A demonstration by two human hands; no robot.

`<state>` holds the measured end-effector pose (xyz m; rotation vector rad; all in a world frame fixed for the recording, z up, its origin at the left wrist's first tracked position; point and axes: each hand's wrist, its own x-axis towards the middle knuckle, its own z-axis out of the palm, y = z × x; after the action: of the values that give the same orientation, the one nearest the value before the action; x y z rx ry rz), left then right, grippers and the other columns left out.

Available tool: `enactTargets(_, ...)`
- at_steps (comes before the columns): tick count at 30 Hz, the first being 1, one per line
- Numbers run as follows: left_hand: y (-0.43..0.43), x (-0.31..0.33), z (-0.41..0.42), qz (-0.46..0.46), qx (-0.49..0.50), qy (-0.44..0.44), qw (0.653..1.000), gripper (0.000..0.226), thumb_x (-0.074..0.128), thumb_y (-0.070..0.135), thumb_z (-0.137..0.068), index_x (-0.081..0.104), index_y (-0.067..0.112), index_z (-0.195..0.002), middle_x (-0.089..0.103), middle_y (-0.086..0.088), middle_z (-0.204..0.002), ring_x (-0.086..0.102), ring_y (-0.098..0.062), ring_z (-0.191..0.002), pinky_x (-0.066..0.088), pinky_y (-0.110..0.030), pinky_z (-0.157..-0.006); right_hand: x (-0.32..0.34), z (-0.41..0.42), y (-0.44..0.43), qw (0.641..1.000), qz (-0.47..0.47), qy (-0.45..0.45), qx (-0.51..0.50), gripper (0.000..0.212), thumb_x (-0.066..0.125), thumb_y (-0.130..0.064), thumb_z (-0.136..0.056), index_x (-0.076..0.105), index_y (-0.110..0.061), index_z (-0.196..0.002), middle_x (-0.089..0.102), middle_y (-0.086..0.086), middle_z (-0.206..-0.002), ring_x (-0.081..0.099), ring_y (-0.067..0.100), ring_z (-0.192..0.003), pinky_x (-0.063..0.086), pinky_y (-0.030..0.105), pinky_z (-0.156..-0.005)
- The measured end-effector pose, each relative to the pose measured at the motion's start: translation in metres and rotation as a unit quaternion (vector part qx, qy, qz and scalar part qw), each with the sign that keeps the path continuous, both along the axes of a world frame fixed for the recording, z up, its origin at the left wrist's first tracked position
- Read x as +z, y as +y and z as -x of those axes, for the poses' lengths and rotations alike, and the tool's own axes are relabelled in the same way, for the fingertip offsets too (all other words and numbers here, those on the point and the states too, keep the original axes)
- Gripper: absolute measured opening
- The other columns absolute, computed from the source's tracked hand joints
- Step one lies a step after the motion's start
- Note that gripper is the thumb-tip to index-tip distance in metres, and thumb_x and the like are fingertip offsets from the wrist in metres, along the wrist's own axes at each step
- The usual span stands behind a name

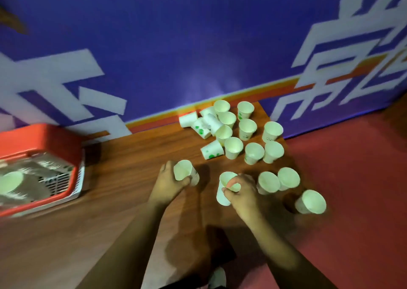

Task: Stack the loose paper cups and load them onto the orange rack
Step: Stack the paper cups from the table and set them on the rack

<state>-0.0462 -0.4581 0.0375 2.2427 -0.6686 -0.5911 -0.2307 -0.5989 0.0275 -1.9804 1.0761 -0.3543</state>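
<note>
The left hand [169, 182] grips a tilted cup [183, 170] by its side. Its fingers curl round the wall and the cup's mouth is turned up toward the camera, low over the wooden desk [123, 161]. Just beside it, the right hand [243, 193] pinches a second cup [221, 198] at the rim, thumb and a finger closed over the edge, and this cup stands roughly upright. The two held cups are near each other but apart.

Beyond the hands, the loose cups [233, 148] crowd the far right corner of the desk. Most stand mouth up, while a few with green spots lie on their sides. Three more upright cups sit to the right of the right hand, the outermost one [311, 201] at the desk's edge (whether it rests on the wood or on the red floor [352, 178] is unclear).

The orange rack [41, 139] sits at the far left of the desk, blurred. It has a white slotted part inside it, and a pale cup mouth [11, 182] shows there. A purple banner [176, 46] with white characters runs behind everything.
</note>
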Motion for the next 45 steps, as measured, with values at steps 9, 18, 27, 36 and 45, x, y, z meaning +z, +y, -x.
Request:
enactTargets(9, 0.172, 0.03, -0.085, 0.027, 0.202, -0.013, 0.979, 0.055, 0.083, 0.031, -0.073, 0.056, 0.015, -0.119, 0.058, -0.004, -0.117, 0.055, -0.02, -0.107, 0.042, -0.029, -0.082, 0.033, -0.144, 0.119, 0.99, -0.019, -0.026, 0.137, 0.035, 0.078, -0.019, -0.075, 0.06, -0.02, -0.105, 0.051, -0.003, -0.111, 0.054, 0.02, -0.107, 0.046, 0.026, -0.084)
enactTargets(18, 0.361, 0.054, -0.187, 0.025, 0.341, -0.074, 0.937, 0.065, 0.081, 0.029, -0.076, 0.052, 0.007, -0.131, 0.057, -0.013, -0.128, 0.053, -0.029, -0.117, 0.043, -0.036, -0.092, 0.063, -0.267, 0.282, 0.981, -0.015, -0.046, 0.19, 0.047, 0.076, -0.021, -0.081, 0.053, -0.023, -0.122, 0.046, -0.004, -0.127, 0.05, 0.017, -0.113, 0.042, 0.008, -0.066)
enactTargets(27, 0.466, 0.061, -0.287, 0.04, 0.35, -0.11, 0.93, 0.059, 0.08, 0.022, -0.077, 0.051, 0.008, -0.127, 0.054, -0.011, -0.125, 0.045, -0.029, -0.121, 0.039, -0.035, -0.091, 0.075, -0.396, 0.396, 0.967, -0.032, -0.098, 0.234, 0.06, 0.081, -0.012, -0.072, 0.052, -0.022, -0.124, 0.047, 0.0, -0.129, 0.049, 0.012, -0.11, 0.043, 0.025, -0.09)
enactTargets(36, 0.479, 0.031, -0.33, 0.024, 0.296, -0.061, 0.953, 0.073, 0.08, 0.023, -0.078, 0.044, 0.012, -0.14, 0.046, -0.012, -0.136, 0.048, -0.028, -0.124, 0.038, -0.032, -0.096, 0.038, -0.449, 0.432, 0.96, 0.063, -0.075, 0.263, 0.072, 0.086, -0.023, -0.063, 0.051, -0.018, -0.126, 0.048, 0.003, -0.129, 0.042, 0.025, -0.124, 0.041, 0.045, -0.105)
enactTargets(45, 0.479, -0.006, -0.342, -0.053, 0.205, -0.046, 0.976, 0.075, 0.079, 0.027, -0.077, 0.044, 0.014, -0.142, 0.046, -0.013, -0.133, 0.046, -0.035, -0.123, 0.042, -0.042, -0.102, 0.016, -0.463, 0.446, 0.939, 0.134, -0.011, 0.317, 0.074, 0.083, -0.023, -0.066, 0.049, -0.01, -0.131, 0.05, 0.006, -0.129, 0.048, 0.028, -0.121, 0.04, 0.038, -0.104)
